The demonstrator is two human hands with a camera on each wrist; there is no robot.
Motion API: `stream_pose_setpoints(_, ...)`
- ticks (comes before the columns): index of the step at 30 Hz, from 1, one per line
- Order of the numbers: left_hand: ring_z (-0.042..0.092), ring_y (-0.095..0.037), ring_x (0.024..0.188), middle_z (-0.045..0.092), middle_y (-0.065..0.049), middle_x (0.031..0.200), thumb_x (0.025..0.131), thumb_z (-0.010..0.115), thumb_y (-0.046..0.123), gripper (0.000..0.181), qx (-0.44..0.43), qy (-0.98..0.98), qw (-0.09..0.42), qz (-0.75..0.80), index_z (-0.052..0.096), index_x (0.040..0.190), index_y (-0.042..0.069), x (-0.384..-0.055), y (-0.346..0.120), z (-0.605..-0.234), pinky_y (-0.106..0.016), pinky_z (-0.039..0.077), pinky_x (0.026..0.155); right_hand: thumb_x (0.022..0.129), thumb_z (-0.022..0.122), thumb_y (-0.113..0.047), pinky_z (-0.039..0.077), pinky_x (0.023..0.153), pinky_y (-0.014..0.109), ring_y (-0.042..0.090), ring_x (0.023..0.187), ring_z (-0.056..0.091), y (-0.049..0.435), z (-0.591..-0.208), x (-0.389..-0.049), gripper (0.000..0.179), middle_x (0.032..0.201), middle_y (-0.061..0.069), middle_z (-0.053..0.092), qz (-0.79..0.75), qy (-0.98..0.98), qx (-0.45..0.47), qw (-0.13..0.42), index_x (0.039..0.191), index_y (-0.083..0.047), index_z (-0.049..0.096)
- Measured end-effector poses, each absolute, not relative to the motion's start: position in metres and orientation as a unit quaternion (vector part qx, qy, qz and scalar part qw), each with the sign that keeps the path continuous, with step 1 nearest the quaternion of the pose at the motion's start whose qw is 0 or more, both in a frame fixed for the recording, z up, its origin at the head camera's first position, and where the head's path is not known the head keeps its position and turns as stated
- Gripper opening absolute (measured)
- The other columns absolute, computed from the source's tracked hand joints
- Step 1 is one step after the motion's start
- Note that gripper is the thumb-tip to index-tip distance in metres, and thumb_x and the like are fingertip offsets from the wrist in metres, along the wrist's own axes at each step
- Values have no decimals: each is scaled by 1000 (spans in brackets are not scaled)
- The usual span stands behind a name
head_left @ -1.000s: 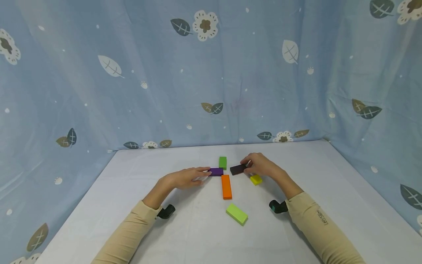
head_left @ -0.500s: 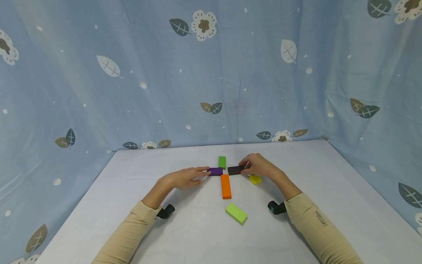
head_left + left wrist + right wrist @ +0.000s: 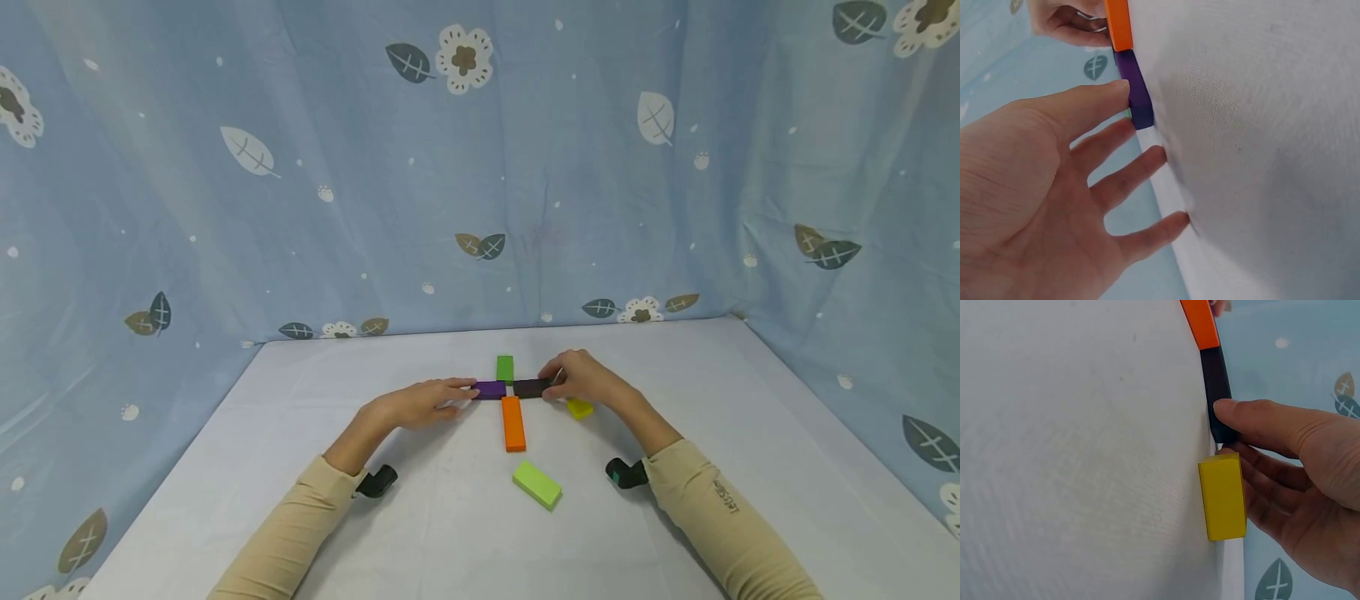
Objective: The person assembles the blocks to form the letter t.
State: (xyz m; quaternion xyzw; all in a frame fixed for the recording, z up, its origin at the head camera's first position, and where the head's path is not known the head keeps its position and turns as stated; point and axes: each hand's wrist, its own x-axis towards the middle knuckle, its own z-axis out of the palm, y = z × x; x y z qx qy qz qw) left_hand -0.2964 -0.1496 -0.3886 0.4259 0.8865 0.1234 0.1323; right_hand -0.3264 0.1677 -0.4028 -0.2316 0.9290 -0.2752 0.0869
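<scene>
At the left end of a flat purple block (image 3: pixel 491 390), the left hand (image 3: pixel 423 404) holds thumb and index finger close about it, other fingers spread. On the opposite side, a black block (image 3: pixel 1215 381) is pinched by the right hand (image 3: pixel 588 375), its thumb on the near face and its index finger mostly hidden behind. The two blocks lie in line, a narrow gap between their inner ends in the head view. A green block (image 3: pixel 505 367) points away behind that gap, and an orange block (image 3: pixel 513 423) points toward the person in front of it.
A yellow block (image 3: pixel 1224 497) lies just in front of the right hand. Nearer the person, a lime block (image 3: pixel 537 486) rests at a slant on the white tabletop (image 3: pixel 450 533). A patterned blue curtain (image 3: pixel 360 200) stands behind and at the sides.
The right hand has slid the black block left and straightened it, narrowing its gap to the purple block. The left hand and the other blocks keep their places.
</scene>
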Motion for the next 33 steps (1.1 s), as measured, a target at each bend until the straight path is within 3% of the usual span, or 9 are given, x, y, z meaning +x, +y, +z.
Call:
stream_pose_setpoints(8, 50, -34, 133, 55, -17, 142, 100, 54, 10, 34, 420, 884, 69, 194, 60, 132, 1, -306, -149, -397, -51, 40, 111, 84, 78, -19, 58, 84, 31, 14, 88, 67, 165, -404, -328, 33, 108, 7, 73, -278, 928, -233, 84, 115, -7, 72)
stream_pose_setpoints(13, 61, -29, 121, 65, -12, 130, 96, 62, 13, 32, 380, 889, 78, 242, 65, 127, 3, -316, -148, -397, -48, 48, 103, 85, 77, -19, 58, 83, 30, 14, 88, 67, 164, -404, -328, 33, 109, 8, 73, -283, 924, -244, 84, 116, -6, 72)
stream_pose_setpoints(18, 70, -25, 104, 70, -15, 120, 91, 68, 11, 33, 360, 888, 86, 272, 67, 122, 0, -326, -143, -394, -38, 57, 92, 85, 77, -18, 58, 83, 31, 15, 89, 67, 164, -402, -325, 34, 110, 9, 72, -286, 924, -241, 77, 116, -5, 72)
stream_pose_setpoints(25, 71, -16, 86, 75, -10, 96, 84, 77, 15, 33, 294, 900, 82, 312, 70, 113, -2, -334, -138, -397, -26, 58, 76, 84, 78, -19, 59, 82, 30, 15, 88, 67, 164, -406, -326, 34, 108, 8, 73, -290, 923, -244, 70, 115, -5, 72)
stream_pose_setpoints(33, 67, -10, 78, 76, -7, 90, 83, 78, 14, 23, 275, 900, 97, 325, 75, 103, 2, -337, -138, -402, -22, 54, 71, 84, 79, -20, 58, 80, 29, 13, 87, 67, 162, -410, -326, 33, 106, 6, 74, -283, 923, -255, 58, 113, -7, 73)
